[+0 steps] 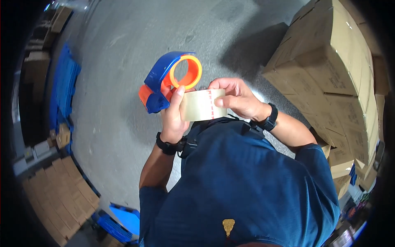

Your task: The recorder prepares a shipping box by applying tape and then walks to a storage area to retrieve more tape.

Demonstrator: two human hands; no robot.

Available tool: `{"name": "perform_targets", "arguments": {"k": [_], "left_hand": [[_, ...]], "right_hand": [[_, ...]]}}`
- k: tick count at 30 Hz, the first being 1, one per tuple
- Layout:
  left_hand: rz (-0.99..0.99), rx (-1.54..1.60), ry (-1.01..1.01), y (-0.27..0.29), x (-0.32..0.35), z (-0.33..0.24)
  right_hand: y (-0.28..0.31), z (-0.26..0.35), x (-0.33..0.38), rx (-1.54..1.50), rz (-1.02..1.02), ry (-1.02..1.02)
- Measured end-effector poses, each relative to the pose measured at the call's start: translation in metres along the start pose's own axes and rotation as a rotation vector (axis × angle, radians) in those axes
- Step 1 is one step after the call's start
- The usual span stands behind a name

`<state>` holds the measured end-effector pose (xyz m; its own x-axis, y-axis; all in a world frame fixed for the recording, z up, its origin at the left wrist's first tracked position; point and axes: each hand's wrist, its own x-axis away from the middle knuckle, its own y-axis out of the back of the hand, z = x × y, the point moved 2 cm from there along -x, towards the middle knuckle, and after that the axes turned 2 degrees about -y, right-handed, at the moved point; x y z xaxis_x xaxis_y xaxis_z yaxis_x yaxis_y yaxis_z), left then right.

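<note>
My left hand (173, 117) is closed round a blue and orange tape dispenser (160, 72). The dispenser's orange ring hub stands up at the far side, with no tape on it that I can see. Just right of the left thumb is a wide roll of pale clear tape (195, 107), held in front of my body with its left edge against that hand. A red printed stripe crosses the tape's outer face. My right hand (238, 99) grips the roll's right side, thumb on the outer face and fingers over the far rim.
Tall stacks of brown cartons (321, 74) rise on the right. More cartons (61, 197) are piled at the lower left. Blue pallets (66, 86) stand along the left, and another blue pallet (123, 220) lies near the lower edge. Grey concrete floor (119, 45) stretches ahead.
</note>
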<state>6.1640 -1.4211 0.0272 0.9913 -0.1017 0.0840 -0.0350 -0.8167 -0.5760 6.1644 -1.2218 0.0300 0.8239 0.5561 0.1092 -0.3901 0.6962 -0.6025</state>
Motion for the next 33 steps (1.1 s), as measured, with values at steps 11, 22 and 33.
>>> {"name": "perform_targets", "arguments": {"k": [11,22,33], "left_hand": [[0.151,0.035,0.317,-0.039,-0.294,-0.009],[0.354,0.004,0.728,-0.134,-0.564,0.027],[0.280,0.198,1.183,-0.219,-0.744,0.080]], "right_hand": [[0.107,0.173,-0.150,1.041,-0.393,0.728],[0.290,0.365,-0.271,1.803,-0.072,0.899],[0.424,0.504,-0.346,1.882,0.091,0.970]]}}
